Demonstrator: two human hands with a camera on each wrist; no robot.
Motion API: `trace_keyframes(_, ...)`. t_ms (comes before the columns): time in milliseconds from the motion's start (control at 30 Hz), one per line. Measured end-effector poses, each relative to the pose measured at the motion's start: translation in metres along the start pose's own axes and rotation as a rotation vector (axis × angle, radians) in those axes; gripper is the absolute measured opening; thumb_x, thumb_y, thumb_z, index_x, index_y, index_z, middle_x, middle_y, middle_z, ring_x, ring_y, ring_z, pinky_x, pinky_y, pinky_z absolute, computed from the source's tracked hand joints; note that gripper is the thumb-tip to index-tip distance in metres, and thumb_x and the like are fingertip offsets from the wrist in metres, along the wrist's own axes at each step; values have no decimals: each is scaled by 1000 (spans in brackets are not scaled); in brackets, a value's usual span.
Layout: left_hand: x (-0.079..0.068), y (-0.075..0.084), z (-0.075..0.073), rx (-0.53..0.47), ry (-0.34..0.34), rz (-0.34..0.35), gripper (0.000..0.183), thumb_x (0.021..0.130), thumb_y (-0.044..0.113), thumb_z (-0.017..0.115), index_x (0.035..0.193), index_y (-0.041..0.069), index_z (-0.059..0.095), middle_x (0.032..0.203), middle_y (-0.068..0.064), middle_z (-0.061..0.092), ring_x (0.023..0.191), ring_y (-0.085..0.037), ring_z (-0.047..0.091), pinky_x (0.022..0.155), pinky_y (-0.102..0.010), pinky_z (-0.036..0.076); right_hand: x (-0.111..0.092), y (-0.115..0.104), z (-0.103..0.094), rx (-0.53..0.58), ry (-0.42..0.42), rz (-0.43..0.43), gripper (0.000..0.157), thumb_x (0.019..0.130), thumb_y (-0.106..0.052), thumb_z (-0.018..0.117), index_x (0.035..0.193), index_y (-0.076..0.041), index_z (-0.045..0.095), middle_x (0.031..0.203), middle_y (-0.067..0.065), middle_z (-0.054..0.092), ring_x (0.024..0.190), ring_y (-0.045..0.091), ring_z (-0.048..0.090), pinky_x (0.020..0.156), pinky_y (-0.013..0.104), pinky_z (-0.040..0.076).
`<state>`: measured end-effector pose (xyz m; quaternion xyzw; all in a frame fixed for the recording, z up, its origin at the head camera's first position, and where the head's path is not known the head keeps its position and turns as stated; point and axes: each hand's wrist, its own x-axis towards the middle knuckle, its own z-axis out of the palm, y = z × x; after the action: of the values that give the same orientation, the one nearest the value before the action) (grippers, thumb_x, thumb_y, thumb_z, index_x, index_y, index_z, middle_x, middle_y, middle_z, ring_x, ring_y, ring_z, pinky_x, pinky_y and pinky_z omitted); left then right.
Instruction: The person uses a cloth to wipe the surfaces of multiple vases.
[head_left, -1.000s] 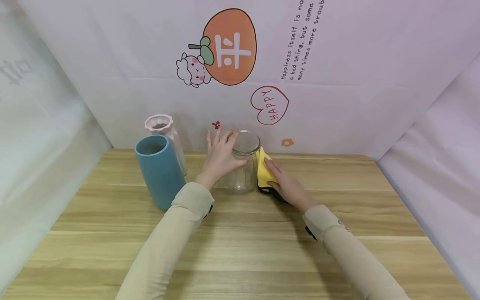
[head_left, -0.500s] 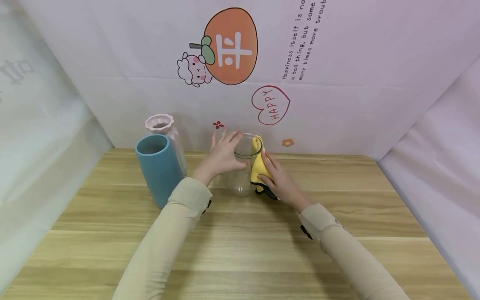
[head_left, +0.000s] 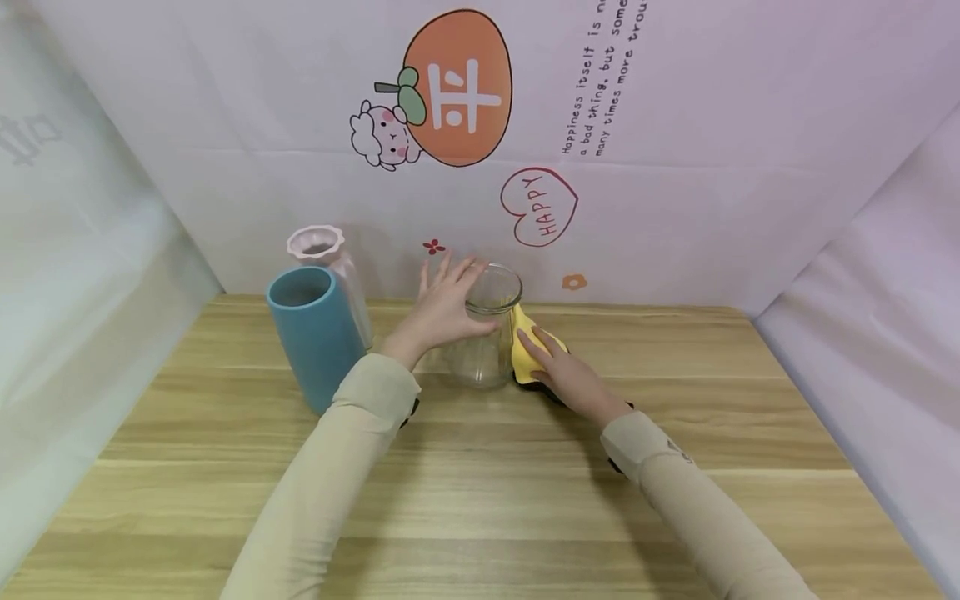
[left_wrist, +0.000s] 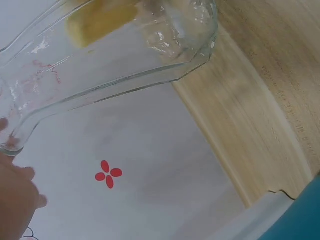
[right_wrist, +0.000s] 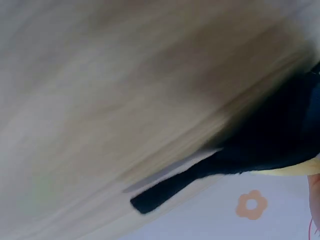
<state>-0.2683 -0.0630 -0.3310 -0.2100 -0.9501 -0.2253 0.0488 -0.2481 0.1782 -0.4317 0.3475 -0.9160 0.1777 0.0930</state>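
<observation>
A clear glass vase [head_left: 480,358] stands near the back of the table. My left hand [head_left: 442,312] holds it near the rim, fingers around the far left side and thumb at the front. In the left wrist view the glass wall [left_wrist: 115,85] looks faceted, and part of the left hand [left_wrist: 17,200] shows by the rim. A yellow cloth [head_left: 528,354] with black on its edge and underside is in my right hand [head_left: 573,379], held against the vase's right side. The right wrist view shows the cloth's black side [right_wrist: 280,130] and a hanging black strip.
A blue vase [head_left: 315,342] stands left of the left forearm, with a pale pink vase [head_left: 348,279] with a scalloped rim behind it. A printed white backdrop [head_left: 667,233] rises at the table's [head_left: 480,517] back edge. Pale sheets hang on both sides.
The right hand took the cloth up and left toward the vase's rim, then brought it back down and slightly right along the glass. The left hand has shifted slightly, keeping its hold.
</observation>
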Motion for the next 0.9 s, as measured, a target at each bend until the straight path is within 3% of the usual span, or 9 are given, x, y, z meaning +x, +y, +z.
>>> trace_keyframes(133,-2,-3,3,64,70,19,87,76,53,73,146,15,38,152,-12,34,148,-37,14,119,-60,-1,-6,3,2,-11,-33,1,68,94,-16,58,153,-23,23,147,27,36,80,35,67,65,42,55)
trace_keyframes(200,-4,-3,4,77,106,23,85,75,52,74,144,14,41,148,-11,40,146,-36,19,119,-60,2,-6,4,3,-3,-3,-12,67,94,-16,58,153,-23,24,145,27,37,92,40,66,71,46,56)
trace_keyframes(300,-5,-3,5,68,131,26,85,74,50,76,142,10,43,144,-11,46,146,-35,23,119,-60,3,-3,5,1,26,76,-21,64,92,-13,60,149,-13,32,144,27,39,112,46,58,87,53,53)
trace_keyframes(467,-3,-1,1,46,56,38,88,77,48,75,146,8,37,150,-12,40,147,-38,17,118,-61,0,6,-3,-9,40,228,11,63,90,-12,63,146,-8,35,146,22,41,117,42,57,89,50,53)
trace_keyframes(533,-3,0,-1,31,8,45,89,79,46,73,148,8,32,154,-13,34,148,-40,13,118,-62,-2,9,-9,-14,56,244,47,64,91,-14,62,148,-8,33,148,20,40,120,41,56,91,50,52)
trace_keyframes(667,-2,3,-5,6,-55,48,89,83,41,70,151,7,25,158,-15,25,148,-41,7,118,-61,-5,16,-21,-20,114,187,91,68,95,-18,56,152,-4,21,151,24,31,129,42,47,99,54,46)
trace_keyframes(800,-2,3,-4,-11,-62,42,89,82,35,70,152,7,23,158,-15,23,149,-40,4,118,-60,-7,21,-27,-16,154,112,104,74,98,-23,50,153,-1,5,154,28,20,128,45,45,100,56,44)
trace_keyframes(900,-2,3,-4,-29,-56,40,91,79,32,71,152,7,22,158,-15,22,149,-39,3,118,-59,-9,22,-26,-11,141,118,71,76,96,-20,54,151,3,6,153,29,19,125,46,48,99,56,45)
